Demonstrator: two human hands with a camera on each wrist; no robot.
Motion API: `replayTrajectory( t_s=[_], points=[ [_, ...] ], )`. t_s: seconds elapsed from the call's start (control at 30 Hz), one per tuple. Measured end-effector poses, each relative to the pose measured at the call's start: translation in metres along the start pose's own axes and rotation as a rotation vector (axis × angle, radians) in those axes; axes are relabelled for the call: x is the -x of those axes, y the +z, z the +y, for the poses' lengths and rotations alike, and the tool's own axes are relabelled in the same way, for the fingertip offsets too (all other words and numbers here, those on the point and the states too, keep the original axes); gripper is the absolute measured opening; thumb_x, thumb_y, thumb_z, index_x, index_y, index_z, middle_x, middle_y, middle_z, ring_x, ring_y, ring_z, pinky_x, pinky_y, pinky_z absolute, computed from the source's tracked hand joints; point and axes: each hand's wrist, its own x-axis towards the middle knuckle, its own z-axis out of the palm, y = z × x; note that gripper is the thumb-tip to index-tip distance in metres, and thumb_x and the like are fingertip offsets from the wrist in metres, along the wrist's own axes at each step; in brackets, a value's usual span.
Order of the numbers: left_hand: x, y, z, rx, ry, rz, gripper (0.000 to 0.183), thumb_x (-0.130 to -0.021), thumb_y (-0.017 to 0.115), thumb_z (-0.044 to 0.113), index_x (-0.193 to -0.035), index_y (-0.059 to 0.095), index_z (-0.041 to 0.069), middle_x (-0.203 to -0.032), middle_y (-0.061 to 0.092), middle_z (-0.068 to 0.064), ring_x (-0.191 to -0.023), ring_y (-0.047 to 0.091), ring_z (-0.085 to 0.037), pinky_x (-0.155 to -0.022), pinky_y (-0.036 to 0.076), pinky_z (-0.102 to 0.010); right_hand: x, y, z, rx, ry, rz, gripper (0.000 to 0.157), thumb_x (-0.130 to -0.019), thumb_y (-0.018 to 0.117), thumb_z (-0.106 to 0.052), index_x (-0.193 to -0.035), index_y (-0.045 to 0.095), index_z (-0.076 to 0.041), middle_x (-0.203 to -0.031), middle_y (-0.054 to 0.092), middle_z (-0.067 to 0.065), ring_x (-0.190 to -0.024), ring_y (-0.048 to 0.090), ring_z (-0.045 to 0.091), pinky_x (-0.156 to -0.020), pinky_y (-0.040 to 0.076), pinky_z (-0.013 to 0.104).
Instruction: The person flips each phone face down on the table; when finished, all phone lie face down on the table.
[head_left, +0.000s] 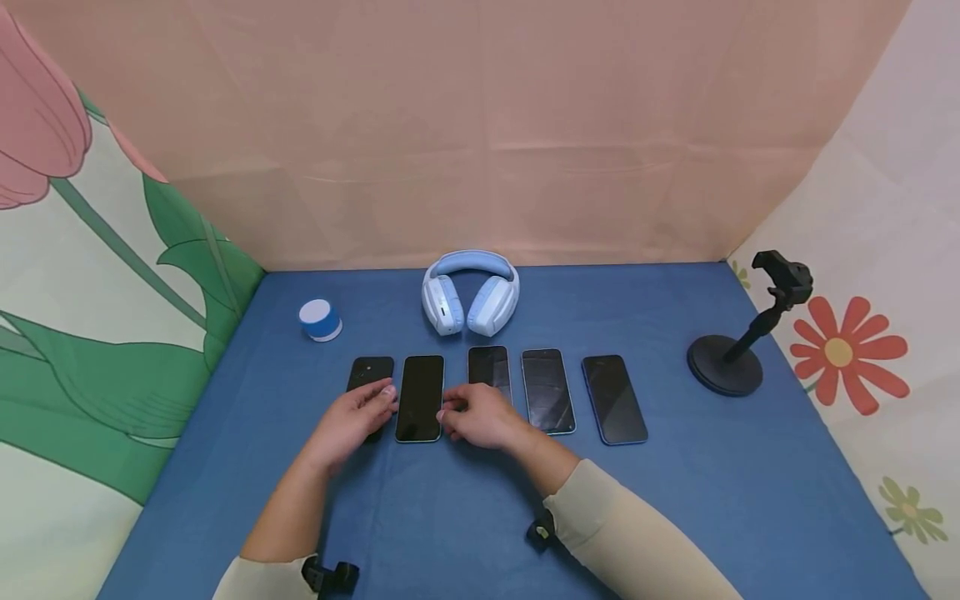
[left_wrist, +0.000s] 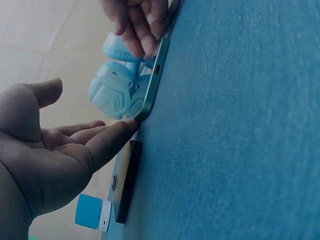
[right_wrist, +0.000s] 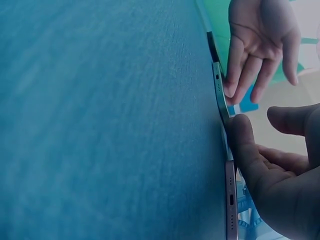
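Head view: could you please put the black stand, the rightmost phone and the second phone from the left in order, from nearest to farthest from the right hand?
1. Second phone from the left: directly beside the right hand, on its left.
2. Rightmost phone: off to the hand's right.
3. Black stand: farther right, past the rightmost phone.
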Motion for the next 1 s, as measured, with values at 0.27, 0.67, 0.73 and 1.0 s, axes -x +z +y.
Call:
replayTrajectory(
  t_s=[0.27,0.67,0.73,1.0],
  points=[
    [-0.002,-0.005,-0.003,0.089,-0.03,-0.006,0.073,-0.109,0.053,0.042,-0.159,0.031,-0.005,-0.158,0.044,-0.025,-0.142,0.05,-0.034,-0.111,0.045,-0.035,-0.002,-0.001,0.004,-0.031,-0.007,-0.001,0.04,-0.099,0.068,-0.016,-0.134,0.065,0.004,-0.102,0.074,0.004,-0.076,0.073,0.014,-0.064,0.055,0.027],
    [0.001,-0.011,0.004,0.257,-0.008,0.001,0.063,-0.11,0.053,0.031,-0.158,0.033,-0.006,-0.154,0.048,-0.025,-0.137,0.056,-0.03,-0.105,0.049,-0.031,-0.002,-0.002,0.005,-0.018,-0.024,-0.011,0.041,-0.099,0.068,-0.018,-0.137,0.066,-0.003,-0.098,0.074,-0.001,-0.077,0.072,0.009,-0.064,0.053,0.026],
    [0.001,-0.011,0.006,0.278,-0.004,-0.016,0.064,-0.111,0.053,0.03,-0.159,0.031,-0.007,-0.156,0.046,-0.026,-0.138,0.055,-0.03,-0.108,0.047,-0.033,-0.003,-0.002,0.005,-0.027,-0.027,-0.014,0.041,-0.099,0.068,-0.017,-0.137,0.066,-0.003,-0.097,0.073,-0.001,-0.077,0.072,0.009,-0.064,0.053,0.026],
    [0.0,-0.012,0.009,0.344,-0.007,-0.047,0.066,-0.11,0.054,0.031,-0.159,0.03,-0.007,-0.158,0.043,-0.025,-0.136,0.057,-0.027,-0.111,0.045,-0.037,-0.003,-0.003,0.004,-0.013,-0.018,-0.025,0.038,-0.1,0.068,-0.019,-0.137,0.068,-0.01,-0.099,0.072,-0.003,-0.079,0.073,0.009,-0.065,0.056,0.027]
  ],
)
